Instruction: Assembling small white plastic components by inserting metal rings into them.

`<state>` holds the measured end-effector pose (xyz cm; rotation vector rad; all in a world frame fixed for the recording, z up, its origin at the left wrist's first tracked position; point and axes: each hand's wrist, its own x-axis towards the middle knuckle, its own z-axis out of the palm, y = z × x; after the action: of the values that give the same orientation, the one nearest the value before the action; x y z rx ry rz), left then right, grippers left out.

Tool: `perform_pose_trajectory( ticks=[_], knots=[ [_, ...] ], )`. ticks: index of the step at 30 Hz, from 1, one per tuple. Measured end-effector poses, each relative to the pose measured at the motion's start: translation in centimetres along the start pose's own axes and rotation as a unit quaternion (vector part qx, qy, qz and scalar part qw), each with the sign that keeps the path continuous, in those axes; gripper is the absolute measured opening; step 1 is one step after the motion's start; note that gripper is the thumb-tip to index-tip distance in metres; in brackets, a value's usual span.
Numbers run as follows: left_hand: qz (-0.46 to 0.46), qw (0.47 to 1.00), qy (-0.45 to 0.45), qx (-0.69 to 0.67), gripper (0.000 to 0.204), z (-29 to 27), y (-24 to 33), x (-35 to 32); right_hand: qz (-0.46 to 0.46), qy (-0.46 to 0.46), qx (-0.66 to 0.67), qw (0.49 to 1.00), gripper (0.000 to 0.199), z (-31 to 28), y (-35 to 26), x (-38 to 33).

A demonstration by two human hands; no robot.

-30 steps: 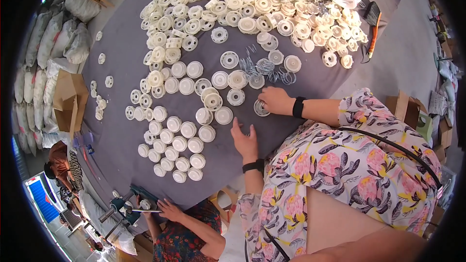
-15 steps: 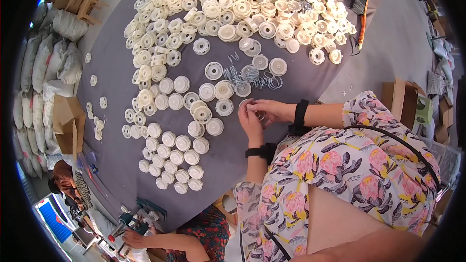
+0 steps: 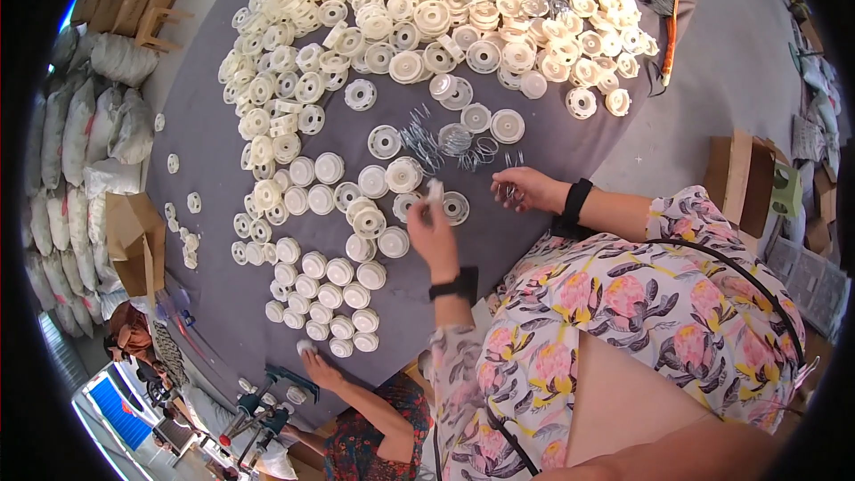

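Observation:
My left hand (image 3: 432, 236) is closed on a small white plastic piece (image 3: 435, 191), blurred at its fingertips, above the table beside a flat white ring (image 3: 454, 207). Off to its right, my right hand (image 3: 529, 189) curls around a few thin metal springs (image 3: 510, 192); some coils stick out past the fingers. A tangle of loose springs (image 3: 423, 141) lies just beyond both hands. Left of my left hand are stacked white wheel-like parts (image 3: 366, 220). Nearer the co-worker, several round white domed caps (image 3: 334, 265) sit grouped in rows.
A big heap of cream plastic rings (image 3: 383, 18) covers the far side of the grey table (image 3: 223, 303). A brush (image 3: 668, 27) lies at the far right. At the lower left, a co-worker's hand (image 3: 321, 371) touches a white cap beside a green bench machine (image 3: 294, 383). Cardboard boxes (image 3: 739, 178) stand at right.
My hands were together and have parted; the left moved left with the white piece, the right holds springs. A flat ring now shows near them. The co-worker's hand went from the machine to a cap.

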<state>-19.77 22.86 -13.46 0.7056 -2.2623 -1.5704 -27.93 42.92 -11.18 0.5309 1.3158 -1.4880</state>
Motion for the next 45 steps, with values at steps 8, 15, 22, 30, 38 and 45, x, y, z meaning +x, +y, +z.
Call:
perform_pose_trajectory(
  ticks=[8,15,22,30,38,45],
  knots=[
    [-0.062,0.981,0.116,0.139,0.030,-3.7,-7.2,-6.7,-0.018,0.011,-0.035,0.999,0.026,0.5,0.6,0.7],
    [0.052,0.968,0.018,0.246,0.045,-3.1,-5.4,-7.0,-0.021,0.034,-0.071,0.997,0.025,0.7,0.5,0.5],
    [0.092,0.978,-0.001,0.186,0.048,-2.9,-1.5,-5.4,-0.029,0.030,-0.076,0.996,0.025,0.0,1.1,0.3],
    [0.143,0.958,-0.068,0.239,0.047,1.4,-2.7,-2.3,-0.035,0.020,-0.092,0.995,0.025,0.2,1.8,0.9],
    [0.036,0.947,0.048,0.314,0.046,-10.8,-9.2,-4.3,-0.036,0.011,-0.081,0.996,0.026,0.2,1.3,0.4],
    [0.187,0.925,0.053,0.327,0.052,-8.4,-4.3,0.5,0.000,-0.005,-0.057,0.998,0.026,0.1,0.6,-0.3]
  ],
)
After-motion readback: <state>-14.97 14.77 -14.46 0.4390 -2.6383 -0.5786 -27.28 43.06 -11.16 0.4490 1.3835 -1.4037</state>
